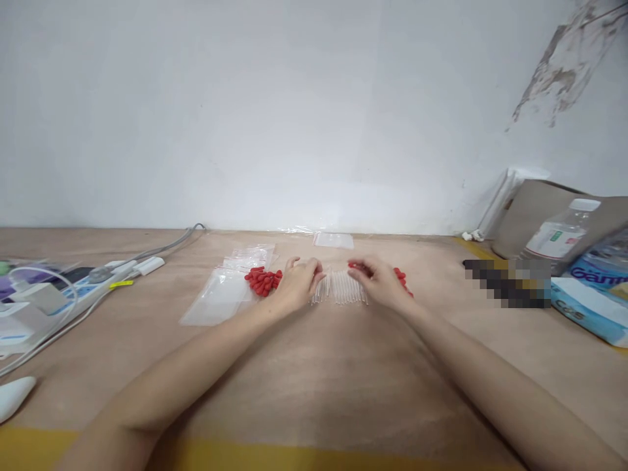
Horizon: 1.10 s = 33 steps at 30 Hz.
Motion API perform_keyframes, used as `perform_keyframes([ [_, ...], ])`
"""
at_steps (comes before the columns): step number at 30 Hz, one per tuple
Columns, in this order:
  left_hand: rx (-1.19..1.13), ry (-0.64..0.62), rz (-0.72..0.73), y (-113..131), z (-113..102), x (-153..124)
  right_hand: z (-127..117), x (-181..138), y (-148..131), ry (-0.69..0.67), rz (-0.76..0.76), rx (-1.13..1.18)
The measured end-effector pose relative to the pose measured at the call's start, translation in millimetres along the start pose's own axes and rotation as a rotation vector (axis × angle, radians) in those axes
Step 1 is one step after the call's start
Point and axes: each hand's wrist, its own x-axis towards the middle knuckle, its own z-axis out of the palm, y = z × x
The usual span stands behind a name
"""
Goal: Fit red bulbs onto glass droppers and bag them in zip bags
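A row of thin clear tubes (347, 288) lies side by side on the table between my hands. My left hand (298, 286) is at the row's left end, thumb and fingers drawn together; what they hold, if anything, is too small to make out. At the right end my right hand (380, 280) pinches a small red rubber bulb (352, 265) at its fingertips. A pile of red rubber bulbs (263, 281) sits just left of my left hand. More red bulbs (402, 280) show behind my right hand, partly covered by it.
Clear zip bags (216, 297) lie left of the bulb pile, and another bag (333, 241) lies by the wall. A power strip (88, 284) with cables is at left. On the right stand a plastic bottle (554, 235) and a blue tissue pack (591, 309).
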Motion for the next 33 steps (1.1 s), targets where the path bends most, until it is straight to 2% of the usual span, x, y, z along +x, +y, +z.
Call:
perform_keyframes([
  [3, 0.02, 0.062, 0.14, -10.1, 2.3, -27.1, 26.0, -18.7, -9.7, -0.056, -0.149, -0.032],
  [7, 0.024, 0.066, 0.211, -15.1, 7.5, -43.1, 39.5, -36.3, -3.9, -0.052, -0.189, -0.065],
  [16, 0.074, 0.04, 0.28, -14.8, 12.7, -41.6, 41.2, -43.0, -2.4, -0.047, -0.26, -0.244],
  [23, 0.082, 0.13, 0.385, -18.4, 15.7, -42.4, 42.8, -43.5, -0.8, -0.021, -0.324, -0.232],
  [28, 0.133, 0.105, 0.359, -22.3, 16.6, -48.6, 45.0, -44.8, 4.2, 0.033, -0.398, -0.223],
  [33, 0.138, 0.163, 0.456, -25.5, 20.3, -48.4, 43.8, -45.7, 6.7, -0.021, -0.438, -0.249],
])
